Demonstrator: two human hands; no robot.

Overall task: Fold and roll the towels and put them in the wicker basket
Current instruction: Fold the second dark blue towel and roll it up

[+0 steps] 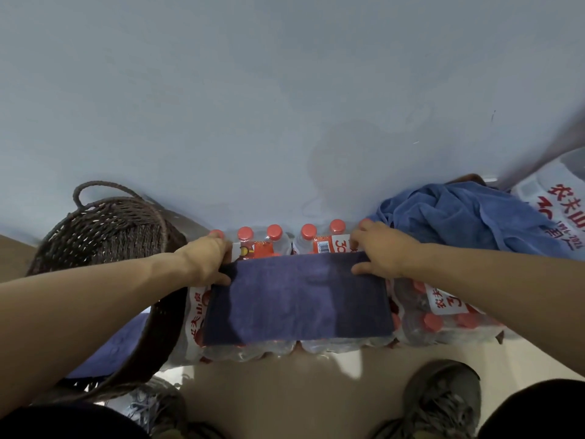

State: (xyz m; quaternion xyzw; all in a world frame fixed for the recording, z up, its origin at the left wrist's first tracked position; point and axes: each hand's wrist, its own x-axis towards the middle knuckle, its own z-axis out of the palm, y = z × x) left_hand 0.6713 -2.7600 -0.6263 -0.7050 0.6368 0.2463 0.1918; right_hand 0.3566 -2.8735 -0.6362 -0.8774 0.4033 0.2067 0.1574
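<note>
A dark navy towel [297, 299] lies folded flat as a rectangle on top of shrink-wrapped packs of water bottles [272, 239]. My left hand [210, 259] pinches its far left corner and my right hand [378, 253] pinches its far right corner. The dark brown wicker basket [104, 236] stands at the left, beside my left forearm, with a blue towel [123, 343] showing low inside it. A crumpled lighter blue towel [468, 217] is heaped at the right on more bottle packs.
A pale wall fills the upper view close behind the bottle packs. More wrapped bottles with red caps [443, 315] sit at the right under my right forearm. My shoes [443, 403] stand on the beige floor below.
</note>
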